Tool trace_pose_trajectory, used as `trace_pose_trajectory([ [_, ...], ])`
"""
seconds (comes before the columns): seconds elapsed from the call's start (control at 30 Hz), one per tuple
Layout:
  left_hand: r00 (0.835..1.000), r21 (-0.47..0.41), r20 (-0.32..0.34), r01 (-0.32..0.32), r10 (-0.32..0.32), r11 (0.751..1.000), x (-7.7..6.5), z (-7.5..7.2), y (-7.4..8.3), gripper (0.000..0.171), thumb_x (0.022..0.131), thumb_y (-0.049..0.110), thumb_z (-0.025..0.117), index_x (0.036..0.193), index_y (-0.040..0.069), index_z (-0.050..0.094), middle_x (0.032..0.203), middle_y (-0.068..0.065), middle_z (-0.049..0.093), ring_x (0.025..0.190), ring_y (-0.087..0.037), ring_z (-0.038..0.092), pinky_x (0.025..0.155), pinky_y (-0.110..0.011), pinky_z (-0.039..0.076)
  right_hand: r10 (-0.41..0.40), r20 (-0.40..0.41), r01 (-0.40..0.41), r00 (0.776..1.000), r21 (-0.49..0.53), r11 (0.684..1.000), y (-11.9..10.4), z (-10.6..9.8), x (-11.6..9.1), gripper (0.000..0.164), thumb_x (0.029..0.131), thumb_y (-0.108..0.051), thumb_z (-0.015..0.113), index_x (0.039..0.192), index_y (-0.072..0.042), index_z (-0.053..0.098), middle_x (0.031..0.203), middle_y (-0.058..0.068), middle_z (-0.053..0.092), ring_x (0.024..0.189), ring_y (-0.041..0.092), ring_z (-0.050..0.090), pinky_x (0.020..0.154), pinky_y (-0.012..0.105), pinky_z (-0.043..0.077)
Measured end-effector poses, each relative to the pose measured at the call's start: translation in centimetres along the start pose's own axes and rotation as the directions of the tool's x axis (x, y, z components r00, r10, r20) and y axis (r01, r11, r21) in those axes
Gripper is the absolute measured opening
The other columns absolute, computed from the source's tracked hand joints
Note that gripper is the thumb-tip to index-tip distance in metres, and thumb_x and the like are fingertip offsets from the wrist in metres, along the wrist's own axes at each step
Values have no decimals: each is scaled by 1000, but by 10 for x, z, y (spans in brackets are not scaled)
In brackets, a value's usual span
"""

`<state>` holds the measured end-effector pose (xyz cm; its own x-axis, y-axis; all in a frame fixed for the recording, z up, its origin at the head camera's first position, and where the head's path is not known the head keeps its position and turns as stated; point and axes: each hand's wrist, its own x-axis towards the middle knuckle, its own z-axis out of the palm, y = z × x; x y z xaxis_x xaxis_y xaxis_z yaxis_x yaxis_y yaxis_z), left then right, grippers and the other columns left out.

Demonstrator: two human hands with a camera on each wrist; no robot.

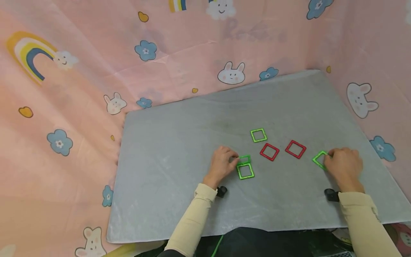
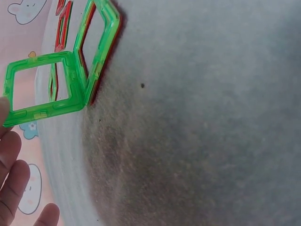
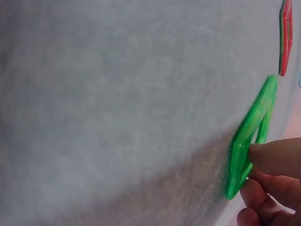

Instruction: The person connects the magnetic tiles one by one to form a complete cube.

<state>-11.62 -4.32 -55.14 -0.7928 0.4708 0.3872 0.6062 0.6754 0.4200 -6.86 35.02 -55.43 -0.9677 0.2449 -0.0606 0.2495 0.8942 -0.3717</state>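
Note:
My left hand (image 1: 221,164) pinches the outer edge of a green see-through square frame tile (image 2: 42,114), which stands tilted up. Its lower edge meets another green square tile (image 1: 246,177) lying on the table; a reddish edge shows beneath that flat tile (image 2: 104,52) in the left wrist view. Over on the right, my right hand (image 1: 345,167) holds a green square tile (image 3: 254,117) between thumb and fingers, tipped against the tabletop. The fingers cover part of this tile in the head view.
Between the hands lie two red square tiles, one nearer the left (image 1: 263,148) and one nearer the right (image 1: 289,145). A further green tile (image 1: 257,130) lies behind them. The grey table (image 1: 167,160) borders a pink patterned cloth (image 1: 179,64) at the back and sides.

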Motion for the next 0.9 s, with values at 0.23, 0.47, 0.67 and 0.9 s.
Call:
trace_pose_trajectory([
  [0.23, 1000, -16, 1, 5, -5, 1000, 0, 1, -1, 4, 83, 17, 78, 85, 14, 76, 83, 3, 67, 80, -15, 57, 72, -29, 46, 27, 57, -32, 998, 104, 994, -3, -5, -1, 29, 89, -14, 55, 98, 12, 61, 87, 29, 62, 76, 44, 57, 54, 44, 42],
  [0.47, 1000, -17, 6, 9, -9, 1000, -1, 1, -1, 4, 82, 17, 79, 84, 14, 77, 82, 2, 67, 80, -15, 57, 72, -30, 47, 40, 105, -64, 994, 235, 970, -15, -17, -7, 34, 91, -18, 63, 103, 14, 63, 88, 27, 64, 74, 32, 57, 57, 33, 40],
  [0.67, 999, -26, 21, 26, -25, 999, -1, 0, 1, 4, 84, 17, 78, 85, 14, 76, 84, 1, 68, 81, -16, 57, 73, -30, 47, 25, 93, -47, 995, 242, 969, -25, -20, -12, 37, 91, -26, 65, 100, 10, 68, 86, 23, 68, 72, 29, 58, 57, 33, 40],
  [0.9, 1000, -27, 10, 19, -18, 999, -2, 0, 0, 7, 84, 19, 77, 85, 12, 76, 84, 1, 67, 80, -16, 57, 72, -30, 47, 62, 106, -89, 992, 268, 959, -32, -20, -15, 43, 92, -31, 65, 101, 10, 69, 88, 23, 68, 77, 31, 58, 58, 33, 39],
])
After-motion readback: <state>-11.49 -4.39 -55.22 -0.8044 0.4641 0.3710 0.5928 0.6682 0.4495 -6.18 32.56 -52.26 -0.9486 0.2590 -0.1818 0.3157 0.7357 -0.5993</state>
